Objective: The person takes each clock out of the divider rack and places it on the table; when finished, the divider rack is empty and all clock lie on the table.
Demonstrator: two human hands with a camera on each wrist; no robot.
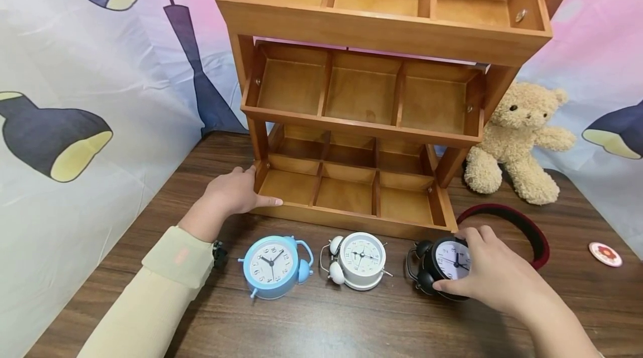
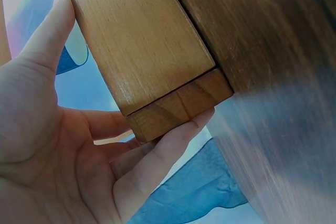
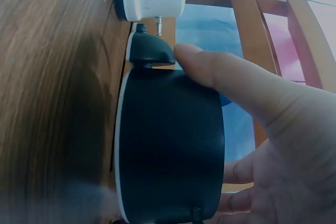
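At the bottom left front corner of a tiered wooden shelf (image 1: 361, 28), my left hand (image 1: 226, 193) grips the wood. Its thumb lies along the tray's front rim and the fingers wrap the end, as the left wrist view shows. My right hand (image 1: 494, 268) holds a black twin-bell alarm clock (image 1: 449, 258) that lies face up on the table, thumb at the bell side and fingers on the opposite side. A white alarm clock (image 1: 361, 257) and a light blue alarm clock (image 1: 272, 264), both face up, lie between the hands, before the shelf.
Beside the shelf on the right sits a tan teddy bear (image 1: 519, 140). A dark red headband (image 1: 537, 238) lies behind my right hand, and a round flower-patterned disc (image 1: 605, 254) is farther right. Patterned cloth (image 1: 140, 134) hangs behind the brown table (image 1: 321, 324).
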